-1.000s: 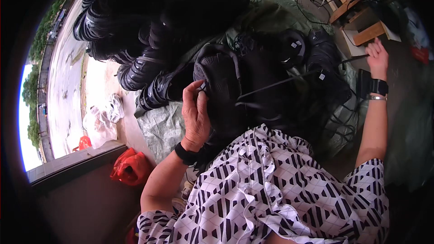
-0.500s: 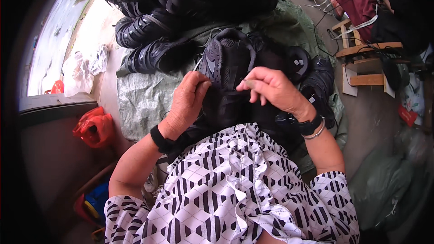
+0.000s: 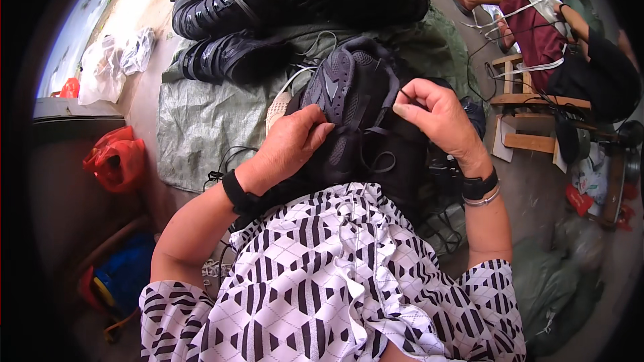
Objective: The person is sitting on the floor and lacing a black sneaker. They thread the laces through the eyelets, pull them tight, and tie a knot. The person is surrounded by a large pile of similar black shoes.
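Note:
A dark grey and black sneaker (image 3: 354, 74) rests in front of me over my lap, its toe nearest my body, with rows of eyelets along the opening. My left hand (image 3: 295, 144) is closed at its left side, thumb and forefinger pressed against the upper. Out to the right of the sneaker, my right hand (image 3: 439, 117) pinches a dark shoelace between thumb and forefinger. A curl of dark lace (image 3: 384, 161) lies over the toe end. Beside my left hand, a beige perforated piece (image 3: 276, 108) with a white cord shows partly.
Many finished-looking black sneakers (image 3: 231, 57) are piled at the far side on a green-grey woven sheet (image 3: 191, 134). A red plastic bag (image 3: 115, 159) sits at left. At right stands a wooden stool (image 3: 530, 137), near a seated person (image 3: 537, 40). Loose dark cords trail around my lap.
My right hand has moved right, away from the sneaker, with the dark lace pinched. The lace curl now shows over the toe. My left hand stays at the sneaker's left side.

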`<action>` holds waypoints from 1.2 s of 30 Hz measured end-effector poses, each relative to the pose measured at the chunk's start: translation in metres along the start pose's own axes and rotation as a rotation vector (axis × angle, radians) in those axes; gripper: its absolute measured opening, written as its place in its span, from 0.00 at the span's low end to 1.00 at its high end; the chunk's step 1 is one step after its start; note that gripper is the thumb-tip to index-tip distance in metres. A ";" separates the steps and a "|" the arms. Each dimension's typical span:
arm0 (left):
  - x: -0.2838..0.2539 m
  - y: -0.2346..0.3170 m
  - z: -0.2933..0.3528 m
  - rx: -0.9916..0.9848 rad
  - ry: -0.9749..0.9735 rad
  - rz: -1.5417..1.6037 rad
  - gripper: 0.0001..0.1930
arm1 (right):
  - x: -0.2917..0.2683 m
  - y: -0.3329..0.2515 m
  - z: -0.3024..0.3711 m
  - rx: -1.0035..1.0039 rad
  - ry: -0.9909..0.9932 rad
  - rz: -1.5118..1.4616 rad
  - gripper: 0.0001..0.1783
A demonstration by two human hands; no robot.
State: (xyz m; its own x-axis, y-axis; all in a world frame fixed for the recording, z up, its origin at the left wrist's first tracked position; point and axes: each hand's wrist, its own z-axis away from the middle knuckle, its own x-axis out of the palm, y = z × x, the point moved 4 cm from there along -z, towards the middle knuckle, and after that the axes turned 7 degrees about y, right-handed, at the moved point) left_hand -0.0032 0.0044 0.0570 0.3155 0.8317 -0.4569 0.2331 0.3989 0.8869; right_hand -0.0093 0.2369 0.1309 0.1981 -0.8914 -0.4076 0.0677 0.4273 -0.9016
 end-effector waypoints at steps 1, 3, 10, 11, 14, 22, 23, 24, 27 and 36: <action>0.000 -0.001 0.001 -0.011 0.004 0.008 0.08 | 0.004 0.001 -0.005 0.040 0.013 -0.146 0.07; 0.002 -0.004 0.003 -0.073 -0.009 0.010 0.09 | 0.014 0.005 -0.015 0.192 0.005 -0.261 0.09; 0.001 -0.004 0.005 -0.149 0.016 0.017 0.10 | 0.055 0.007 -0.023 0.260 -0.004 -0.406 0.18; 0.001 -0.004 0.005 -0.179 0.007 0.010 0.09 | 0.059 0.007 -0.019 0.273 -0.035 -0.367 0.17; 0.002 -0.001 0.007 -0.188 -0.001 -0.021 0.08 | 0.071 0.013 -0.005 0.428 -0.190 -0.290 0.15; 0.012 0.018 0.001 0.122 0.142 -0.403 0.09 | 0.072 0.024 -0.003 0.481 -0.232 -0.471 0.16; 0.013 0.018 0.001 0.106 0.152 -0.395 0.09 | 0.072 0.025 -0.002 0.474 -0.235 -0.501 0.16; 0.012 0.018 0.000 0.101 0.159 -0.372 0.09 | 0.072 0.026 -0.002 0.470 -0.227 -0.507 0.16; 0.006 0.010 0.003 -0.038 0.041 -0.204 0.10 | 0.073 0.026 0.002 0.463 -0.206 -0.495 0.17; -0.008 0.009 -0.009 0.046 -0.140 -0.324 0.09 | 0.076 0.002 0.004 0.331 -0.188 -0.239 0.14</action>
State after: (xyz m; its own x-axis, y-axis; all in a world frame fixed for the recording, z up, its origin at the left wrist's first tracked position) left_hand -0.0116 0.0048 0.0691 0.3408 0.6025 -0.7217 0.3817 0.6129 0.6919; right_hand 0.0100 0.1708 0.0988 0.3112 -0.9411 -0.1324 0.4362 0.2653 -0.8599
